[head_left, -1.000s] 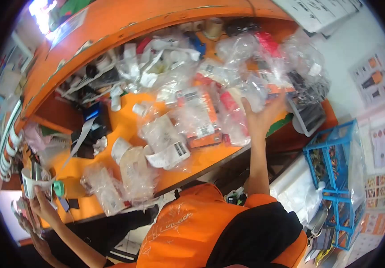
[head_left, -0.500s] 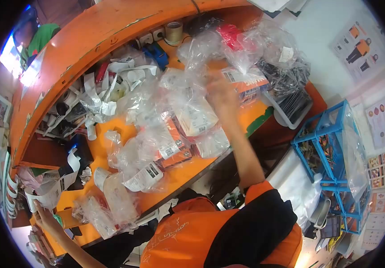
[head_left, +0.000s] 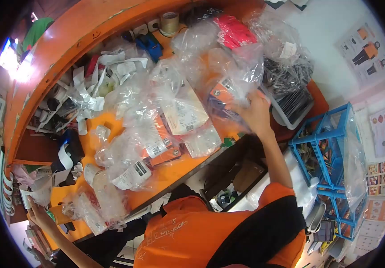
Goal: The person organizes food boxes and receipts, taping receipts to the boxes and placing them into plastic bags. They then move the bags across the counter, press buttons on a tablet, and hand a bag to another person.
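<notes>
My right hand (head_left: 256,112) reaches over the orange counter (head_left: 181,167) and grips a clear plastic bag holding an orange box (head_left: 228,91) at the right side of the pile. At the far lower left, my left hand (head_left: 39,215) holds the end of a white label strip (head_left: 35,193). The strip runs from a black label printer (head_left: 68,151). Between my hands lie several clear bagged parcels with printed labels (head_left: 156,129). My orange-and-black vest fills the bottom of the view.
A grey tray of dark items (head_left: 293,107) sits right of my right hand. Beyond it stands a blue wire basket rack (head_left: 331,147). A tape roll (head_left: 170,20), a blue item (head_left: 150,44) and a bagged red item (head_left: 235,31) lie along the raised orange counter wall.
My right hand moved right and nearer across the pile and closed on the bagged orange box. My left hand stayed at the lower left with the label strip. The view shifted slightly.
</notes>
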Demonstrator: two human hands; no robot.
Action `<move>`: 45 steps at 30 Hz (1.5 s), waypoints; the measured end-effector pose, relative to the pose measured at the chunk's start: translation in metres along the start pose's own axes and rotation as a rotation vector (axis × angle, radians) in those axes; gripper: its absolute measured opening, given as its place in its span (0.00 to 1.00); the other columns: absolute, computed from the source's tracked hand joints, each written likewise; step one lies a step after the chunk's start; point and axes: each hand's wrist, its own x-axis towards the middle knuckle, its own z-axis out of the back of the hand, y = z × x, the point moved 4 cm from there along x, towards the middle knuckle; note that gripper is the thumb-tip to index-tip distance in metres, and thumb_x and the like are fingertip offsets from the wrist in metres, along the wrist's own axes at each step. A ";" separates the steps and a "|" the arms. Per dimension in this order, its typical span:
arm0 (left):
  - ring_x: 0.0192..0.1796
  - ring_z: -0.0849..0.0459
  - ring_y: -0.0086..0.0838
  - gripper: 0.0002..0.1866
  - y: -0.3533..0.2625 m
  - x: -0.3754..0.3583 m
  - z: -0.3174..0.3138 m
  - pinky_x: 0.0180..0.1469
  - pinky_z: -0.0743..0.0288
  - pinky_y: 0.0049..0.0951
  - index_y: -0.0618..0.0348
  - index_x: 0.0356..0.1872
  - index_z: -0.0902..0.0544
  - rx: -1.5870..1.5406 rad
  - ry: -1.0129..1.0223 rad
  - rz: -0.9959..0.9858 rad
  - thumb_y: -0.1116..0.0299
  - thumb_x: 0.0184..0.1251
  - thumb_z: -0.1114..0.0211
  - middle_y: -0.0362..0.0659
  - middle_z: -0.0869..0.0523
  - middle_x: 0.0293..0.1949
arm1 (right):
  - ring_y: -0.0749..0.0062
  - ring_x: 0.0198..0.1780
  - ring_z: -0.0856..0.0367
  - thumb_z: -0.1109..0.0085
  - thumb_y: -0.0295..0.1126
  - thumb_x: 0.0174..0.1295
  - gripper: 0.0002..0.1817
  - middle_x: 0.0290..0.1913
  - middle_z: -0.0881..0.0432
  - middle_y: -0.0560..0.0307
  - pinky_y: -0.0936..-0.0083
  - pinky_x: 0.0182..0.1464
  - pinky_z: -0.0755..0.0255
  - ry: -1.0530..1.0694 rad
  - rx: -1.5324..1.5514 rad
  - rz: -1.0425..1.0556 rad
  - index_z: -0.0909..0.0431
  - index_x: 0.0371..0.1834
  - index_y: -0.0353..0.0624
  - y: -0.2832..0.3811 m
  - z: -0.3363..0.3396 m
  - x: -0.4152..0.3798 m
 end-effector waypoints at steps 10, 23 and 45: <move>0.60 0.27 0.31 0.21 0.014 0.020 -0.003 0.62 0.31 0.34 0.55 0.63 0.26 0.233 0.056 -0.005 0.76 0.72 0.55 0.47 0.29 0.60 | 0.54 0.35 0.19 0.34 0.40 0.52 0.23 0.33 0.17 0.44 0.66 0.42 0.28 -0.117 0.122 -0.155 0.22 0.46 0.34 -0.057 0.019 -0.013; 0.62 0.27 0.37 0.24 -0.066 -0.018 -0.054 0.65 0.35 0.37 0.69 0.62 0.30 0.270 -0.086 0.071 0.63 0.71 0.44 0.53 0.31 0.64 | 0.71 0.40 0.20 0.31 0.23 0.49 0.16 0.40 0.16 0.53 0.77 0.46 0.28 -0.296 0.147 -0.034 0.20 0.44 0.35 -0.025 0.020 -0.039; 0.63 0.28 0.38 0.22 -0.032 0.020 -0.010 0.65 0.36 0.36 0.66 0.63 0.30 0.454 -0.012 -0.051 0.64 0.73 0.49 0.53 0.32 0.64 | 0.72 0.40 0.19 0.26 0.27 0.45 0.22 0.41 0.16 0.53 0.77 0.45 0.28 -0.054 0.089 -0.082 0.21 0.45 0.34 -0.005 0.016 -0.044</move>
